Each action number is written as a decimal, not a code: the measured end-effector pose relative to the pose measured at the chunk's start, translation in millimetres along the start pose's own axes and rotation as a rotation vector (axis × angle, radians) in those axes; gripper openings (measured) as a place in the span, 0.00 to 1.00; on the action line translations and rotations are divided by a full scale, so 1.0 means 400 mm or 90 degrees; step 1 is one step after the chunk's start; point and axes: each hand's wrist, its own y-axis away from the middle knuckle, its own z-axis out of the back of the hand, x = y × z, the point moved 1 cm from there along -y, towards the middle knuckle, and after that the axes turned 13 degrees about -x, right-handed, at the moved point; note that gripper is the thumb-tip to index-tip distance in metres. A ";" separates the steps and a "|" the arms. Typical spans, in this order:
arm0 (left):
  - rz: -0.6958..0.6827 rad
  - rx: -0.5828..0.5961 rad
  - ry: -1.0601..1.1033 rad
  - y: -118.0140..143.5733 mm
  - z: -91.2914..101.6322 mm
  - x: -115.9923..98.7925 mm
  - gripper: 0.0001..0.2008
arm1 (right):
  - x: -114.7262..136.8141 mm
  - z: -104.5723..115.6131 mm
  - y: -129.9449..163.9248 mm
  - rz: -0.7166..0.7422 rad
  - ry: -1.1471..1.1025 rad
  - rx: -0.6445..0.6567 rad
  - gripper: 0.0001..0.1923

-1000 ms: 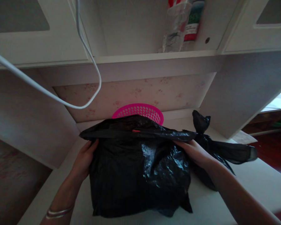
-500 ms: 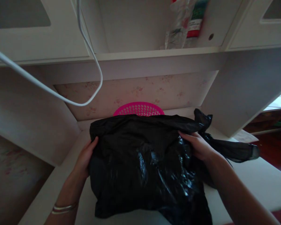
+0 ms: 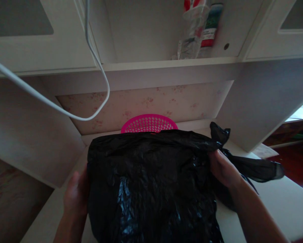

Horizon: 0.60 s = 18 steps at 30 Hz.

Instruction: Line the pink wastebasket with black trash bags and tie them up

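Note:
A shiny black plastic bag (image 3: 151,182) is spread wide across the middle of the head view, its upper edge folded over. My left hand (image 3: 77,192) is at the bag's left edge, slightly blurred, with its fingers partly hidden behind the plastic. On the opposite side, my right hand (image 3: 223,168) grips the bag near its upper right corner, thumb up. Knotted-looking black plastic ends (image 3: 254,167) stick out to the right past that hand. Behind the bag shows the rim of a pink perforated basket (image 3: 149,123); its lower part is covered.
A white cable (image 3: 90,118) loops down at the upper left. Overhead, a cabinet shelf (image 3: 171,64) holds a clear plastic container (image 3: 190,44) and a green and red package (image 3: 210,27). White side panels flank the white desk surface (image 3: 275,199).
The bag's left edge has shifted left and its front has come nearer. My left hand has moved left and down with its thumb off the front; my right hand has moved right to the bag's edge.

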 end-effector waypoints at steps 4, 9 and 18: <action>-0.018 0.024 -0.067 0.033 0.068 0.065 0.24 | -0.056 0.055 0.056 -0.053 0.015 -0.040 0.42; 0.012 0.109 -0.235 0.113 0.047 0.174 0.37 | -0.051 -0.025 0.162 -0.047 0.159 0.017 0.37; 0.043 0.200 -0.439 0.146 0.005 0.301 0.25 | -0.031 -0.244 0.272 0.185 0.233 0.219 0.13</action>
